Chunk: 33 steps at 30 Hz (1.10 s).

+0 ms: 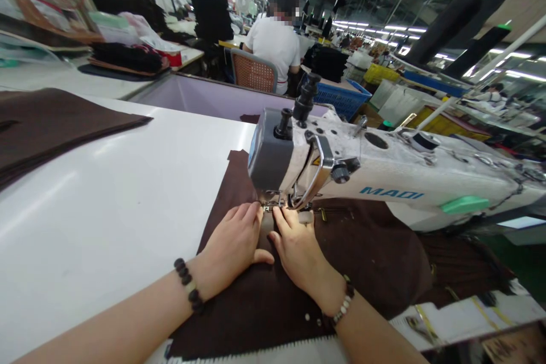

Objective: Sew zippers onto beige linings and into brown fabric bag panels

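Observation:
My left hand (235,234) lies flat on a dark brown fabric piece (239,318), fingers together and stretched toward the presser foot, thumb out to the side. Close beside it my right hand (301,244) presses on the same fabric, its index and middle fingertips just in front of the presser foot (281,200). Something pale wraps or touches one of its fingers; I cannot tell what. The fabric runs under the head of a white sewing machine (341,162). A small gold zipper pull (323,214) shows on it right of my fingers. The needle point is hidden.
More brown pieces (55,125) are stacked on the white tabletop (128,182) at left. Folded brown pieces (464,267) lie at right. A measuring tape (264,351) edges the table front. Thread cones (443,28) stand upper right. A person in white (275,45) sits ahead.

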Available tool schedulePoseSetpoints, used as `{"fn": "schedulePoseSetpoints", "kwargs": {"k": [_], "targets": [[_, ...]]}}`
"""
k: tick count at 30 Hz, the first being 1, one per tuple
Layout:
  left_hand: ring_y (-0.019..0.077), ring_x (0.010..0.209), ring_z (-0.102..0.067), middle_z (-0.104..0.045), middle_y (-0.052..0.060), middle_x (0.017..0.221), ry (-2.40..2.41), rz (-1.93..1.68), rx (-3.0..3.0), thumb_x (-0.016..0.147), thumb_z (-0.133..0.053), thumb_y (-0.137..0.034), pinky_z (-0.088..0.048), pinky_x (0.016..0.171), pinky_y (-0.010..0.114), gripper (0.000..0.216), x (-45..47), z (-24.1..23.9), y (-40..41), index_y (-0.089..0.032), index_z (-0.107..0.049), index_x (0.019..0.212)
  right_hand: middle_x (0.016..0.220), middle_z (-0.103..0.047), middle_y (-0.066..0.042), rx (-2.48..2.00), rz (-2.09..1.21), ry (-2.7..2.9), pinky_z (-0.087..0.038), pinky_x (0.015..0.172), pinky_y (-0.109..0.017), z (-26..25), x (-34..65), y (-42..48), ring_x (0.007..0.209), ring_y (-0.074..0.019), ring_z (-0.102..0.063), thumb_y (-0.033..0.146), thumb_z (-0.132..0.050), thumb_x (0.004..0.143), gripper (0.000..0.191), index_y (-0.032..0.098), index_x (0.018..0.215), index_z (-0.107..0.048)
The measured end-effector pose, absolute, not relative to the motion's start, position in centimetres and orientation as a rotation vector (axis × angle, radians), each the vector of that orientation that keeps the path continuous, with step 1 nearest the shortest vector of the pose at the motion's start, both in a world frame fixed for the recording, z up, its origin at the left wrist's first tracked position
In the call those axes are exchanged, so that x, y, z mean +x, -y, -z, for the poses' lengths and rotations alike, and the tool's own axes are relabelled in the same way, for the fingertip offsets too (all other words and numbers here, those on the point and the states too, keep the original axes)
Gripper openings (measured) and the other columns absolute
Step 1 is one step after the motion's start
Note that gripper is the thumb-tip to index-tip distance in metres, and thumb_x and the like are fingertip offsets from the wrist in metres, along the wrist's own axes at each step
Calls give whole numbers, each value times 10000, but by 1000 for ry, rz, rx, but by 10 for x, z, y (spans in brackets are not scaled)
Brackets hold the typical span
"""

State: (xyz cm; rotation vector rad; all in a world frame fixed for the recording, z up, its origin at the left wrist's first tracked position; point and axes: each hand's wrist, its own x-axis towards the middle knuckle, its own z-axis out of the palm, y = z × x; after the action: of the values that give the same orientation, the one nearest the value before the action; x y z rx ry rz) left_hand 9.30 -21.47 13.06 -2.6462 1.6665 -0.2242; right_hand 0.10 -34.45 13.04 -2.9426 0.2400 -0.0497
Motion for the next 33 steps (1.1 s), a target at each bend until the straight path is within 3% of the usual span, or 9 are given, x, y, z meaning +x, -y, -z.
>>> {"fn": "schedulePoseSetpoints", "kwargs": {"k": [4, 10, 15, 20, 24, 29, 33], "targets": [[318, 1044, -533, -587, 200, 1121, -1673, 241, -2659, 620, -589, -734, -435, 898, 389, 883, 95, -127, 215, -11, -595, 1127, 1353, -464, -127, -2949, 70, -254, -194, 1075, -608, -133, 3, 345, 1229, -253, -437, 302, -418, 956, 439, 155, 1369, -408], [312, 1059, -530, -581, 189, 1127, -1677, 229, -2641, 640, -552, -739, -433, 913, 392, 865, 98, -127, 215, -35, -595, 1140, 1352, -459, -139, -2955, 2, -262, -365, 1009, -534, -140, 6, 345, 1182, -266, -479, 274, -445, 942, 441, 152, 1365, -413], [316, 1022, -535, -584, 191, 1080, -1705, 198, -2666, 647, -569, -718, -433, 899, 408, 851, 100, -129, 216, -6, -598, 1112, 1333, -478, -121, -2938, -9, -259, -419, 967, -513, -139, 8, 347, 1168, -264, -492, 267, -446, 942, 410, 169, 1339, -433], [309, 1014, -543, -591, 176, 1072, -1693, 255, -2650, 628, -591, -727, -431, 896, 397, 829, 100, -129, 216, -43, -611, 1096, 1299, -511, -109, -2923, 43, -258, -390, 988, -537, -136, 7, 347, 1152, -268, -502, 265, -450, 936, 386, 185, 1313, -462], [296, 979, -561, -609, 150, 1056, -1681, 301, -2673, 599, -605, -748, -449, 861, 391, 801, 98, -126, 215, -98, -630, 1066, 1312, -510, -90, -2905, 130, -245, -286, 1059, -567, -133, 4, 346, 1198, -270, -464, 250, -475, 921, 398, 201, 1316, -470], [313, 1019, -553, -602, 171, 1098, -1685, 350, -2668, 550, -643, -742, -446, 892, 403, 884, 98, -121, 214, -70, -607, 1125, 1321, -506, -82, -2864, 146, -231, -191, 1088, -603, -132, 3, 346, 1230, -279, -433, 237, -478, 917, 402, 193, 1316, -472], [319, 1022, -556, -609, 192, 1087, -1704, 245, -2695, 601, -640, -706, -441, 907, 412, 855, 99, -124, 216, -31, -606, 1124, 1302, -517, -99, -2783, 93, -227, -213, 1099, -573, -142, 6, 349, 1220, -263, -452, 205, -491, 903, 408, 169, 1309, -475]]}}
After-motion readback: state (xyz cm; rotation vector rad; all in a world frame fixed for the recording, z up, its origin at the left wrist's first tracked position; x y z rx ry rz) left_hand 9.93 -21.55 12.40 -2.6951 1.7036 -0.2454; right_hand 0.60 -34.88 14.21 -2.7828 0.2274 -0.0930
